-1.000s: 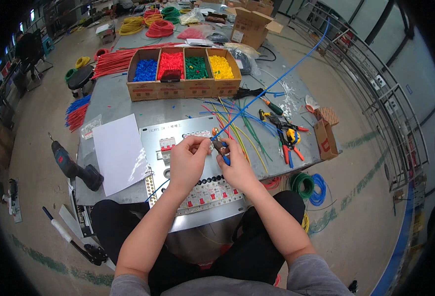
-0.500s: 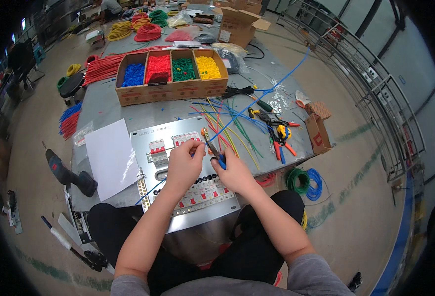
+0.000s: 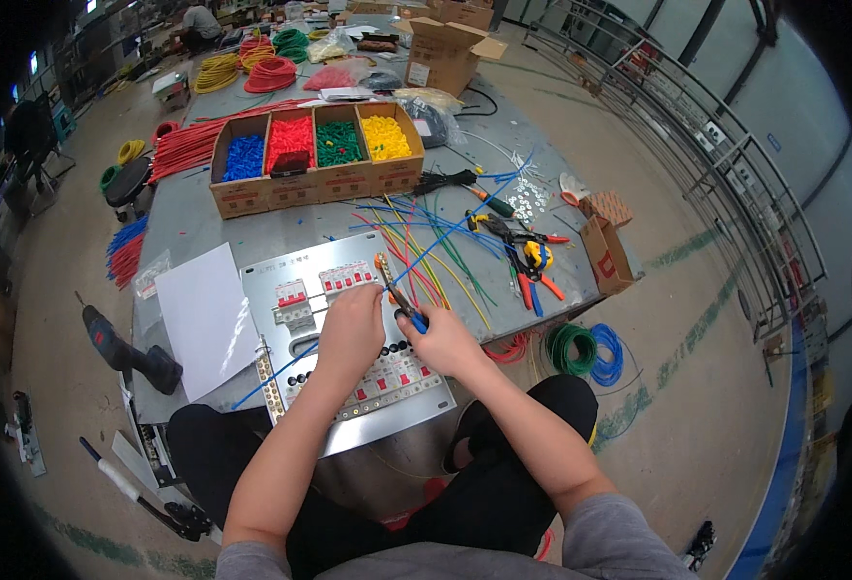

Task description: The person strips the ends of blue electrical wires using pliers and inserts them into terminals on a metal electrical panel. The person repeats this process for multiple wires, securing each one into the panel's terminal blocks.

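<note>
Over a metal mounting panel (image 3: 344, 443), my left hand (image 3: 351, 327) is closed with fingers pinching a blue wire (image 3: 461, 237). One part of the wire runs up to the right past the hands; another blue stretch slants out below my left hand over the panel's left edge. My right hand (image 3: 445, 343) is wrapped around blue-handled pliers (image 3: 407, 309), whose jaws are at the wire beside my left fingertips. Whether the jaws grip it is too small to tell. The panel carries circuit breakers (image 3: 347, 277) with red switches, a lower breaker row (image 3: 387, 385) and a brass terminal bar (image 3: 269, 382).
Beyond the panel stands a cardboard box (image 3: 315, 184) of blue, red, green and yellow caps. Loose coloured wires (image 3: 436, 256) and other pliers (image 3: 528, 271) lie to the right. White paper (image 3: 208, 314) and a power drill (image 3: 126, 348) are left. Wire coils (image 3: 571, 348) lie on the floor.
The blue wire's upper right end has come lower and closer, and its lower left stretch reaches farther out. Both hands stay together at the wire; the whole view has shifted slightly.
</note>
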### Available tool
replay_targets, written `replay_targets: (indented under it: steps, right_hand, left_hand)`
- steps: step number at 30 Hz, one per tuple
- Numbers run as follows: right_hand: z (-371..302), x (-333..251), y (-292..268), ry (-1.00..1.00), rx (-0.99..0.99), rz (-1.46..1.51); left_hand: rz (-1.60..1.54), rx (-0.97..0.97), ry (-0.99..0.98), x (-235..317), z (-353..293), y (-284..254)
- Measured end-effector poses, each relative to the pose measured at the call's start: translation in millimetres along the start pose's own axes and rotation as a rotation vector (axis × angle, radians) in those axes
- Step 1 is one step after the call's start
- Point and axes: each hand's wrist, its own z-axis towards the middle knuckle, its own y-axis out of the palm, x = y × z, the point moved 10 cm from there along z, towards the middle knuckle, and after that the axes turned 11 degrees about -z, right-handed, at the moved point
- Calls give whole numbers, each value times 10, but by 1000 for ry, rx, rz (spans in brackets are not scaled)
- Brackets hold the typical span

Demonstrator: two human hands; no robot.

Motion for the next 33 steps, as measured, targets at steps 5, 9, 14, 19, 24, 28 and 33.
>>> replay_targets:
  steps: [5, 9, 14, 19, 24, 28, 33]
  right_hand:
    - [-17, -51, -120, -54, 103, 23]
    - [24, 92, 27, -123, 49, 512]
    - [78, 34, 253, -157, -138, 793]
    - [106, 55, 252, -147, -196, 846]
    - [213, 354, -296, -14, -38, 924]
    - [298, 873, -804, 121, 136, 990]
    - [385, 1209, -883, 212, 271, 1073]
  left_hand:
    - [7, 27, -51, -62, 9, -86]
    - [-117, -139, -57, 57, 13, 37]
    - [-237, -253, -109, 80, -64, 204]
    - [-249, -310, -223, -6, -74, 147]
    - [-184, -297, -325, -346, -25, -300]
    - [-66, -183, -351, -679, 6, -974]
    - [-15, 26, -372, -1093, -163, -1705]
